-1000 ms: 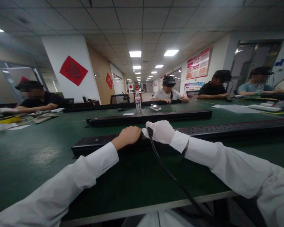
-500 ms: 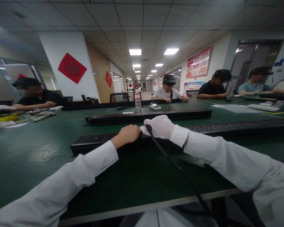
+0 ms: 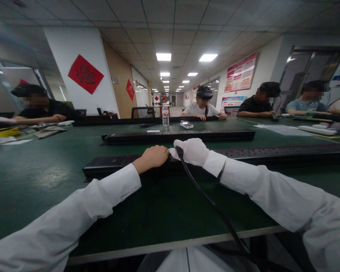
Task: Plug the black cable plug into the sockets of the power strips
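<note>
A long black power strip (image 3: pixel 260 151) with a row of outlets and red dots lies across the green table in front of me. My right hand (image 3: pixel 191 151), in a white glove, is closed around the end of a black power cord (image 3: pixel 200 190). From there the cord runs down over the table's front edge. My bare left hand (image 3: pixel 153 156) rests at the same power strip, its fingers curled right beside the gloved fingertips. What the left fingers grip is hidden from view, as is the very tip of the cord.
Behind lies a second black power strip (image 3: pixel 178 137). Past it stand a water bottle (image 3: pixel 166 116) and a small white device (image 3: pixel 186 124). Paper sheets (image 3: pixel 283 130) lie at the right, a brown bag (image 3: pixel 49 131) at the left. Several people sit around the table (image 3: pixel 124 230).
The camera view has shifted slightly. Both hands stay at the same place on the power strip, with the cord still in my right hand.
</note>
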The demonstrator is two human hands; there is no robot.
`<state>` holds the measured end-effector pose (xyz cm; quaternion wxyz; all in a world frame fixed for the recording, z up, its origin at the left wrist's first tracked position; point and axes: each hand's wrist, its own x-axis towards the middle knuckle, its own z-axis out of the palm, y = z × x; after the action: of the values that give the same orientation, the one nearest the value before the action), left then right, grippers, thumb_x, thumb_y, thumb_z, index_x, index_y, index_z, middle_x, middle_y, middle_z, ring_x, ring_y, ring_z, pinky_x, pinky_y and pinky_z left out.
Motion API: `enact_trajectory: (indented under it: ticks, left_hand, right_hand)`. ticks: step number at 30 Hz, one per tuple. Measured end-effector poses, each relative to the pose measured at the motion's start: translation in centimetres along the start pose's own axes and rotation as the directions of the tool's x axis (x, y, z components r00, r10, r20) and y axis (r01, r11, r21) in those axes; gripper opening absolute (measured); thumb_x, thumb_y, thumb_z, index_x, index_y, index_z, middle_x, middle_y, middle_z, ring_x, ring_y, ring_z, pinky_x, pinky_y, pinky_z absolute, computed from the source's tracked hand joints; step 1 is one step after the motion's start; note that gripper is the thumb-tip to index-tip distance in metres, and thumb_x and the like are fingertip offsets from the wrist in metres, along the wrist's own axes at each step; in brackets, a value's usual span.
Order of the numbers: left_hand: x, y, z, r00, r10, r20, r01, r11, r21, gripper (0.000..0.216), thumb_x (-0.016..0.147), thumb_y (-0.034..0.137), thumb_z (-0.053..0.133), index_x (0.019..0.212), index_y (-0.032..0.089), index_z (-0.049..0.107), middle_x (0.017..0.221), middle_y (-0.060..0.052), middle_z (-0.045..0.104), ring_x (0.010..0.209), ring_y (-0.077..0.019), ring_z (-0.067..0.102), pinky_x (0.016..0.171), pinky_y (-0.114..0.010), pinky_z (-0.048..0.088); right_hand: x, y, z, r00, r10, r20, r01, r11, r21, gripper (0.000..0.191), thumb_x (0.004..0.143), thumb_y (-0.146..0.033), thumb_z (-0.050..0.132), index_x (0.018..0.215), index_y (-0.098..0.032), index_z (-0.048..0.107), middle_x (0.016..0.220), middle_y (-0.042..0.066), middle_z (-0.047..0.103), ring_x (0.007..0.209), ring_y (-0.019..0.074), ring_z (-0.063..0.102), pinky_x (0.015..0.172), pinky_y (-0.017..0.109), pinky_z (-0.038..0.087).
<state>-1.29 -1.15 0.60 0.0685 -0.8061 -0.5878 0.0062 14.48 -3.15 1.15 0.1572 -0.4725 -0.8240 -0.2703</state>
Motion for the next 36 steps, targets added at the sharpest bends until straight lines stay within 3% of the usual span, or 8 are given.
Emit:
enact_trajectory:
  ticks: [12,17,29,36]
  left_hand:
    - [-0.1,0.1,-0.1,1.000,0.005,0.006,-0.005,1.000,0.000,0.038,0.088,0.030,0.025,0.099,0.016,0.059,0.105,-0.014,0.061,0.093,-0.0256,0.060,0.077,-0.037,0.046]
    - [0.0,-0.2,0.1,0.997,0.072,-0.014,-0.072,0.997,0.020,0.038,0.089,0.030,0.024,0.100,0.016,0.057,0.106,-0.013,0.060,0.093,-0.0259,0.059,0.077,-0.038,0.046]
    - [0.2,-0.4,0.3,0.994,0.102,-0.035,-0.101,0.994,0.034,0.039,0.089,0.029,0.022,0.099,0.018,0.057,0.107,-0.012,0.060,0.092,-0.0260,0.059,0.076,-0.040,0.046]
    - [0.1,-0.5,0.5,0.991,0.128,-0.031,-0.123,0.985,0.117,0.035,0.089,0.027,0.025,0.100,0.015,0.056,0.108,-0.012,0.059,0.096,-0.0264,0.057,0.078,-0.038,0.045]
  right_hand:
    - [0.1,0.2,-0.9,0.998,-0.045,0.045,0.047,0.998,-0.048,0.046,0.084,-0.052,0.025,0.091,-0.022,0.058,0.067,0.005,0.064,0.061,0.0177,0.058,0.053,0.023,0.025]
    - [-0.3,0.3,-0.5,0.996,-0.060,0.073,0.062,0.997,-0.037,0.046,0.084,-0.052,0.025,0.089,-0.021,0.058,0.065,0.005,0.064,0.059,0.0168,0.057,0.052,0.023,0.024]
    - [-0.9,0.3,0.6,1.000,-0.001,0.028,0.001,1.000,0.001,0.050,0.081,-0.060,0.026,0.091,-0.024,0.059,0.067,0.004,0.064,0.061,0.0166,0.058,0.052,0.023,0.023]
    - [-0.8,0.4,-0.5,0.995,-0.054,0.089,0.055,0.998,-0.009,0.053,0.082,-0.061,0.024,0.092,-0.022,0.057,0.069,0.005,0.065,0.062,0.0174,0.058,0.053,0.023,0.026]
